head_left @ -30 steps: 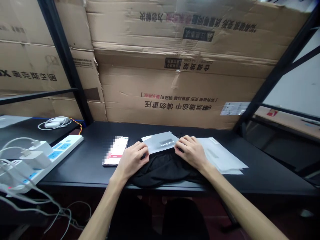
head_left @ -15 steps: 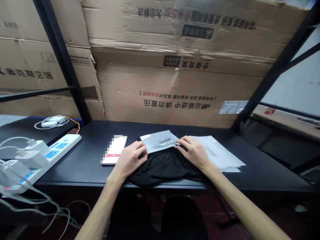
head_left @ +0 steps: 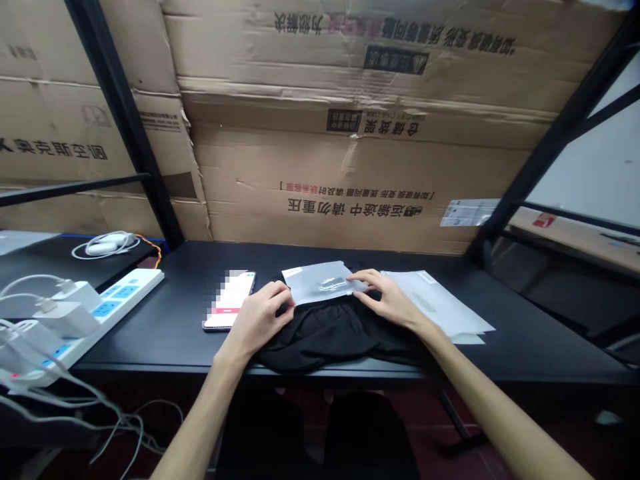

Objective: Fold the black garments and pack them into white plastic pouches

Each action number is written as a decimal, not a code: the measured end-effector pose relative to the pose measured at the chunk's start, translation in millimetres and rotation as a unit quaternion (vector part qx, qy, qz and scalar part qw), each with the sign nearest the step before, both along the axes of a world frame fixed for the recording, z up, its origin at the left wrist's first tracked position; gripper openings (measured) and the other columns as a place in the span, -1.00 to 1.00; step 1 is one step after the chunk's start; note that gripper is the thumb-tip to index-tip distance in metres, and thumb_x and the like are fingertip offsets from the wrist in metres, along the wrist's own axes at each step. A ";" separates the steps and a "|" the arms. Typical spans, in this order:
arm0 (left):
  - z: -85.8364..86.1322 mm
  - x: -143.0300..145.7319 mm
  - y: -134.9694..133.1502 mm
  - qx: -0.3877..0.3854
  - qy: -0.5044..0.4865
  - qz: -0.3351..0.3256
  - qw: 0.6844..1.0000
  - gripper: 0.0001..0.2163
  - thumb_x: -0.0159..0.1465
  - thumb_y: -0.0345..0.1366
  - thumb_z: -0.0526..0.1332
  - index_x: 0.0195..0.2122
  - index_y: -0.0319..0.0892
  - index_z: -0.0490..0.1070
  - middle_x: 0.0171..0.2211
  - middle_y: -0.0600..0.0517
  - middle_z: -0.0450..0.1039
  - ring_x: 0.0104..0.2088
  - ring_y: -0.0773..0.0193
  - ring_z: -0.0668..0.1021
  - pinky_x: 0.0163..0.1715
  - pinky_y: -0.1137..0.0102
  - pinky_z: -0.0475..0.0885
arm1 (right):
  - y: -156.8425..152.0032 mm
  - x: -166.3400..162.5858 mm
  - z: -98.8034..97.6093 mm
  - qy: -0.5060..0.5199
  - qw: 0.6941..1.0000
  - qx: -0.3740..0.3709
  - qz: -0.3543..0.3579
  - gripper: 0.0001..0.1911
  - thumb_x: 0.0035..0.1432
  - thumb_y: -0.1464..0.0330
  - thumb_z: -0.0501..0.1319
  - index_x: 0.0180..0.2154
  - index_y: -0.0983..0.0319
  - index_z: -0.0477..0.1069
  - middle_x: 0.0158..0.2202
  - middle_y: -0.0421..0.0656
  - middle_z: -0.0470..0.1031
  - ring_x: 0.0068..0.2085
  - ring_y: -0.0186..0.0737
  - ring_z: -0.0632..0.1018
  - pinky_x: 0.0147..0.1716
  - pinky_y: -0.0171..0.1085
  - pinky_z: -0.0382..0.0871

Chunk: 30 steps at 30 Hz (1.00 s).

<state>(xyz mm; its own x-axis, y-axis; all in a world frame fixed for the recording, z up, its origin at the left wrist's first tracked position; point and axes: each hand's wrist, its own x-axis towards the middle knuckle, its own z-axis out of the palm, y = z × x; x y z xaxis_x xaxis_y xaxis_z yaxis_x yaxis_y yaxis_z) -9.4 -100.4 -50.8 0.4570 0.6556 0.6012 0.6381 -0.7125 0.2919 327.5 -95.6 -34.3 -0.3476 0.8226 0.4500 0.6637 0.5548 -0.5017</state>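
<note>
A frosted, translucent plastic bag with a shiny clear patch lies folded small on a bunched black cloth. My left hand pinches the bag's near left corner between thumb and curled fingers. On the opposite side, my right hand has the bag's right end between its thumb and fingers, with the index fingertip touching the top near the shiny patch. Whatever is inside the bag cannot be made out. The cloth sits beneath both hands and reaches the table's front edge.
A phone with a lit screen lies left of my left hand. More frosted bags are stacked at the right. A white power strip with chargers and trailing cables runs along the left. Cardboard stands behind the black table.
My right hand's fingers have shifted slightly, with the index finger reaching further left over the bag. The left hand keeps its pinch in nearly the same place.
</note>
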 end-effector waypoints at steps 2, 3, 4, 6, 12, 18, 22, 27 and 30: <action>-0.1 -0.2 0.4 -0.002 0.001 0.000 1.000 -0.90 0.43 -0.39 0.22 -0.26 -0.11 0.45 -0.15 0.01 0.52 -0.19 0.22 0.58 -0.23 0.37 0.45 | 1.4 -0.3 -1.1 0.007 1.000 0.004 -0.010 -0.68 0.35 0.30 0.22 0.10 0.03 0.55 0.10 -0.08 0.58 0.06 -0.05 0.63 -0.03 -0.07 0.63; -0.1 -0.2 0.7 -0.002 0.002 0.001 1.000 -0.90 0.43 -0.39 0.22 -0.26 -0.11 0.45 -0.14 0.02 0.52 -0.19 0.22 0.58 -0.24 0.37 0.44 | 2.2 -0.5 -1.4 0.011 1.000 0.006 -0.014 -0.69 0.35 0.30 0.21 0.08 0.04 0.56 0.08 -0.08 0.58 0.01 -0.07 0.64 -0.05 -0.08 0.63; -0.1 -0.3 0.9 0.000 0.002 0.002 1.000 -0.90 0.43 -0.39 0.21 -0.26 -0.11 0.45 -0.14 0.02 0.52 -0.19 0.22 0.58 -0.25 0.38 0.44 | 3.0 -0.6 -1.4 0.016 1.000 0.008 -0.019 -0.71 0.35 0.31 0.20 0.06 0.05 0.57 0.05 -0.08 0.59 -0.03 -0.08 0.64 -0.07 -0.09 0.62; -0.3 -0.3 1.1 0.002 -0.001 0.005 1.000 -0.91 0.43 -0.38 0.22 -0.26 -0.11 0.45 -0.15 0.02 0.52 -0.20 0.22 0.58 -0.26 0.38 0.43 | 4.0 -0.9 -1.1 0.023 0.999 0.012 -0.027 -0.73 0.35 0.32 0.20 0.02 0.07 0.58 -0.01 -0.08 0.60 -0.13 -0.13 0.64 -0.10 -0.11 0.60; -0.6 -0.8 0.5 -0.002 -0.002 0.002 1.000 -0.91 0.42 -0.39 0.22 -0.25 -0.11 0.44 -0.15 0.03 0.52 -0.20 0.22 0.58 -0.25 0.37 0.43 | 1.8 -1.6 0.3 -0.033 0.999 0.030 -0.025 -0.76 0.32 0.33 0.26 0.01 0.10 0.54 -0.06 -0.10 0.57 -0.24 -0.17 0.58 -0.17 -0.15 0.55; -0.3 -0.4 0.1 0.001 -0.001 0.008 1.000 -0.92 0.42 -0.38 0.23 -0.25 -0.11 0.44 -0.15 0.03 0.52 -0.20 0.22 0.58 -0.27 0.38 0.42 | 10.7 -3.7 -7.1 -0.147 0.986 0.058 -0.046 -0.71 0.31 0.38 0.22 0.06 0.13 0.45 -0.23 -0.16 0.52 -0.28 -0.15 0.57 -0.21 -0.18 0.46; 0.1 0.0 0.2 0.003 0.001 0.011 1.000 -0.92 0.42 -0.38 0.23 -0.25 -0.10 0.44 -0.16 0.03 0.52 -0.22 0.24 0.57 -0.28 0.38 0.41 | 20.3 -3.9 -15.2 -0.168 0.982 0.056 -0.070 -0.78 0.36 0.37 0.18 0.02 0.15 0.44 -0.29 -0.18 0.51 -0.32 -0.14 0.56 -0.22 -0.17 0.44; 1.3 1.2 -0.8 0.006 -0.003 0.020 1.000 -0.93 0.43 -0.37 0.20 -0.21 -0.09 0.44 -0.13 0.03 0.51 -0.22 0.24 0.57 -0.28 0.38 0.41 | 10.8 -3.8 -9.9 -0.185 0.977 0.065 -0.080 -0.65 0.35 0.36 0.17 0.15 0.14 0.40 -0.13 -0.08 0.57 -0.23 -0.08 0.60 -0.19 -0.13 0.48; 2.3 1.6 -1.5 0.004 -0.009 0.019 1.000 -0.94 0.43 -0.37 0.20 -0.20 -0.09 0.43 -0.12 0.03 0.51 -0.19 0.23 0.57 -0.25 0.37 0.43 | -5.2 -5.8 1.0 -0.220 0.969 0.106 -0.048 -0.44 0.26 0.44 0.22 0.28 0.09 0.35 0.16 0.02 0.51 0.00 0.05 0.60 -0.02 -0.04 0.51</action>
